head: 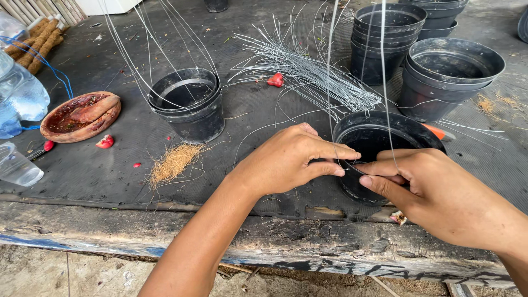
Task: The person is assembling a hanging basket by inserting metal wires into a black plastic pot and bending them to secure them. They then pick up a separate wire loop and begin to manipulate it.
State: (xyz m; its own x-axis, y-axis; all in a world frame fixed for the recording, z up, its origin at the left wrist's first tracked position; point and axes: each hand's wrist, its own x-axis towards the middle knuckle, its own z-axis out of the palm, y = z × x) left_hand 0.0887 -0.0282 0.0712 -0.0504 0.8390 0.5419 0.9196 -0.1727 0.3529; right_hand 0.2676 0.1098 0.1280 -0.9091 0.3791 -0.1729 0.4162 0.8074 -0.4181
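Observation:
My left hand [289, 159] and my right hand [426, 187] meet at the near rim of a black plastic pot [379, 137] that stands on a dark mat. Both pinch a thin grey wire [385, 82] at the rim; its strands rise straight up out of the frame. The fingertips of the two hands nearly touch. A second black pot [190, 104] with wires attached to its rim stands to the left.
A bundle of cut wires [308, 71] lies behind the pots. Stacks of black pots [388, 41] [448, 77] stand at the back right. A tuft of coconut fibre [173, 162], a wooden bowl [81, 116], red fruit pieces [276, 80], a plastic cup [19, 168] and a bottle [16, 96] lie left. The bench's worn edge [275, 236] runs below.

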